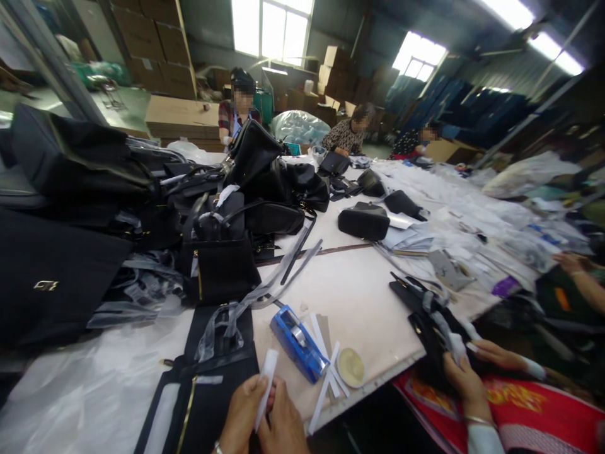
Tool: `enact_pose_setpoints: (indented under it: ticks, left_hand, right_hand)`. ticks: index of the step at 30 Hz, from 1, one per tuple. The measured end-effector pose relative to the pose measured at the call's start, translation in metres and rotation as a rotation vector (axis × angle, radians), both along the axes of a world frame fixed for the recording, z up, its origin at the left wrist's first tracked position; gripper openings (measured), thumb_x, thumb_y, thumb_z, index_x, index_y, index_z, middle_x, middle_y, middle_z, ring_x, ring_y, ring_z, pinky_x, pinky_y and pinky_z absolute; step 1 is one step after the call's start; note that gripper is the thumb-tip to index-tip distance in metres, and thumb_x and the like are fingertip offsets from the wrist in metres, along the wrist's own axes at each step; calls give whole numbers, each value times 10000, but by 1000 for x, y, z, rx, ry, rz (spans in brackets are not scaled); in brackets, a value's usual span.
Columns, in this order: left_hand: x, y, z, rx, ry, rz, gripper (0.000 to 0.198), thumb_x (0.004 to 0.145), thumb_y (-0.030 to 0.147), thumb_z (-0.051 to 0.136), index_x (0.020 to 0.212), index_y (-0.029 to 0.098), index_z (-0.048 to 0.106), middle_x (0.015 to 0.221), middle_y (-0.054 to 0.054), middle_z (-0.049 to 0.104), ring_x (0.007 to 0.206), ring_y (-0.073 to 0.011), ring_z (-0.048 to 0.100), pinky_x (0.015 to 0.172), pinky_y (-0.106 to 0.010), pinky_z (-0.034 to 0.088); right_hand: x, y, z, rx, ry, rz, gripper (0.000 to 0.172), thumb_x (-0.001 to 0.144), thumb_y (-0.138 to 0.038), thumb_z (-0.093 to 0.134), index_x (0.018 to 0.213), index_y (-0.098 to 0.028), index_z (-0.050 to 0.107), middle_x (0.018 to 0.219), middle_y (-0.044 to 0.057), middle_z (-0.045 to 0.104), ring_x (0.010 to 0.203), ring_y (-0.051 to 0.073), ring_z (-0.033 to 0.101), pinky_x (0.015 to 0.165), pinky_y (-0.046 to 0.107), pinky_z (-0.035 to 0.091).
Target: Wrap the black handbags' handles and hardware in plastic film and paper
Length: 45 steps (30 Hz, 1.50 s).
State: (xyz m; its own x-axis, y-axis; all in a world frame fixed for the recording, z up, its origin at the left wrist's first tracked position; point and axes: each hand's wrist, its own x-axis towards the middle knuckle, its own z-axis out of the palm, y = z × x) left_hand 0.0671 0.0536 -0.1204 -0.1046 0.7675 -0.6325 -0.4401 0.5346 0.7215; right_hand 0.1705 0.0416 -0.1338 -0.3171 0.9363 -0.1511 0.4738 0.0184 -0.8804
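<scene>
A white strip (267, 378), perhaps paper or foam, stands upright between my hands at the bottom of the head view. My left hand (240, 413) pinches it from the left with thumb and fingers. Close against it, my right hand (285, 421) is closed at the strip's lower part; its fingertips are partly hidden. Left of my hands lies a black bag (212, 397) with a gold zipper and plastic-wrapped handles. A blue tape dispenser (300, 345) sits just beyond my right hand. Beside it are loose white strips (322, 394) and a tape roll (350, 367).
Black bags (224, 268) pile up on the left of the white table (373, 290). A co-worker's hands (466, 375) hold black straps at the right, above a red cloth (543, 410). Several people sit farther along. Plastic sheets (472, 202) cover the far right side.
</scene>
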Motion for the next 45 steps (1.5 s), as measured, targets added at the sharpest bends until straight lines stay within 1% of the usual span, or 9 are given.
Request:
enact_pose_setpoints:
  ticks: [5, 9, 11, 13, 19, 24, 32, 39, 45]
  left_hand:
    - [2, 0, -5, -18, 22, -16, 375, 678, 511, 700, 656, 140, 646, 580, -15, 624, 532, -122, 521, 509, -209, 398]
    - [3, 0, -1, -49, 82, -49, 397, 676, 535, 692, 649, 144, 626, 550, 3, 591, 497, -107, 479, 466, -199, 333]
    - [3, 0, 1, -60, 91, -65, 412, 666, 552, 690, 645, 146, 624, 543, 4, 585, 488, -109, 469, 462, -206, 324]
    - [4, 1, 2, -66, 102, -85, 422, 662, 567, 683, 640, 150, 619, 538, 4, 581, 485, -111, 465, 460, -209, 316]
    - [5, 2, 4, -92, 117, -86, 443, 649, 594, 667, 650, 155, 614, 544, 2, 586, 475, -118, 460, 459, -218, 305]
    - [3, 1, 2, -85, 112, -88, 425, 674, 573, 660, 656, 152, 607, 539, 4, 583, 480, -113, 467, 462, -213, 307]
    - [2, 0, -2, -64, 100, -67, 419, 648, 567, 687, 644, 152, 629, 542, 1, 594, 487, -117, 482, 463, -212, 321]
    - [3, 3, -3, -85, 66, -74, 407, 666, 555, 677, 647, 152, 632, 549, 5, 592, 496, -118, 479, 475, -211, 315]
    - [2, 2, -5, -67, 72, -95, 406, 667, 551, 684, 656, 149, 625, 562, 6, 581, 510, -127, 483, 490, -215, 325]
  right_hand:
    - [37, 3, 22, -67, -27, 97, 689, 678, -196, 650, 1319, -251, 401, 1164, 48, 593, 959, 207, 614, 800, 286, 513]
    - [105, 27, 27, -59, -170, -305, 271, 865, -346, 477, 1077, -223, 593, 987, 59, 666, 884, 208, 633, 781, 307, 498]
    - [133, 45, 20, -62, -207, -472, 289, 879, -410, 444, 991, -206, 615, 930, 69, 681, 875, 223, 641, 789, 324, 495]
    - [146, 62, 10, -68, -181, -459, 318, 870, -434, 448, 1001, -200, 620, 942, 70, 684, 883, 223, 641, 788, 324, 496]
    - [133, 89, -7, -37, -329, -156, 251, 846, -386, 502, 929, -215, 666, 909, 53, 649, 800, 189, 611, 778, 310, 460]
    - [132, 94, -7, -35, -367, -143, 170, 827, -308, 508, 799, -199, 635, 804, 28, 619, 713, 174, 585, 695, 288, 434]
    - [135, 81, 10, 122, -271, -108, 168, 867, -304, 450, 779, -203, 551, 854, 39, 597, 849, 184, 561, 772, 292, 422]
    - [143, 69, -1, -405, 35, -277, 228, 823, -410, 481, 725, -206, 463, 563, -52, 508, 448, 101, 455, 461, 219, 355]
    - [148, 70, -7, -468, 104, -329, 233, 754, -409, 552, 720, -190, 482, 550, -66, 495, 397, 66, 404, 423, 203, 348]
